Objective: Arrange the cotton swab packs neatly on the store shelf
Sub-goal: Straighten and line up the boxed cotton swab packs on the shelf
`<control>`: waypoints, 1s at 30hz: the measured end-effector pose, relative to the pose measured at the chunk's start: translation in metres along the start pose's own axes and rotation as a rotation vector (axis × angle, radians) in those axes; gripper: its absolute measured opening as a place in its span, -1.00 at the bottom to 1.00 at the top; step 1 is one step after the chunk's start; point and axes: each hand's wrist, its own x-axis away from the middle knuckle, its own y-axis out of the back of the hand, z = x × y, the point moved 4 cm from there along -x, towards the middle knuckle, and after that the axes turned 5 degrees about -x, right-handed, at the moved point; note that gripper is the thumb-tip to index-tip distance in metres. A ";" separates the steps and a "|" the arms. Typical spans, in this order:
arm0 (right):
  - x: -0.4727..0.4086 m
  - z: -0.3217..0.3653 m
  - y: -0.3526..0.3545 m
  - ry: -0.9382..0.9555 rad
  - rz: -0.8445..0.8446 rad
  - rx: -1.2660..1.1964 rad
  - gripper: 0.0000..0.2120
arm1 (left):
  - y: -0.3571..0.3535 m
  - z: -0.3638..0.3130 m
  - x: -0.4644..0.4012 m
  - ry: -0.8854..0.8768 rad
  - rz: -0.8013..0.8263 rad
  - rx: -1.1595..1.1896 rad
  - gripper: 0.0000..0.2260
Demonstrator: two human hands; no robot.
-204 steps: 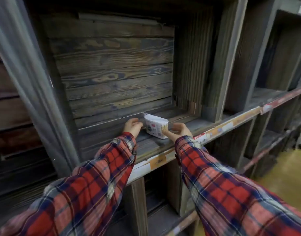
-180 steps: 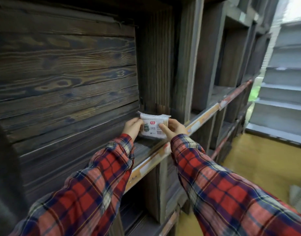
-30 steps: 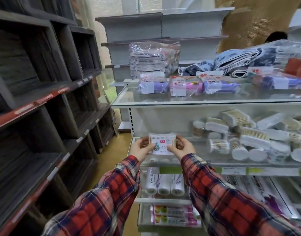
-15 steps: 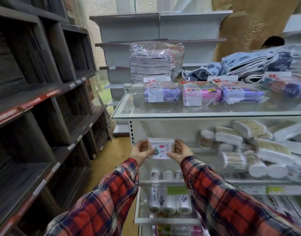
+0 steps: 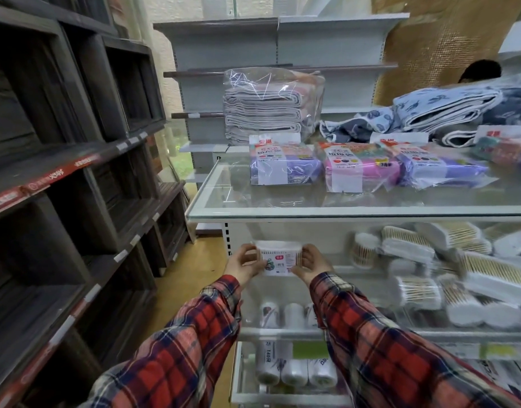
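I hold one small white cotton swab pack (image 5: 278,257) with a printed label between both hands, in front of the left end of a white shelf (image 5: 356,270). My left hand (image 5: 243,265) grips its left end and my right hand (image 5: 311,265) grips its right end. Several other cotton swab packs (image 5: 424,260) lie jumbled on the right part of that same shelf, some round tubs, some flat boxes. Both arms wear red plaid sleeves.
A glass top (image 5: 356,201) above carries wrapped purple and pink packs (image 5: 359,169) and folded textiles (image 5: 268,110). White rolls (image 5: 291,369) stand on the lower shelf. Dark wooden shelving (image 5: 70,178) runs along the left, with a yellow floor aisle (image 5: 191,278) between.
I carried the pack from the dark wooden shelf across to the white shelf unit. In the last second the view dropped and my hands moved the pack closer to the swab shelf.
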 end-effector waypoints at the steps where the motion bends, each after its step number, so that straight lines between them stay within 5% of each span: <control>1: -0.004 -0.002 -0.001 -0.001 0.002 -0.012 -0.61 | 0.000 0.001 -0.002 0.010 -0.002 0.005 -0.64; 14: -0.043 -0.018 -0.010 -0.051 -0.022 -0.217 -0.59 | -0.003 0.009 -0.028 -0.039 -0.122 -0.014 -0.65; 30: -0.070 -0.045 -0.020 -0.093 -0.003 -0.142 -0.62 | -0.008 0.024 -0.047 -0.014 -0.155 -0.052 -0.61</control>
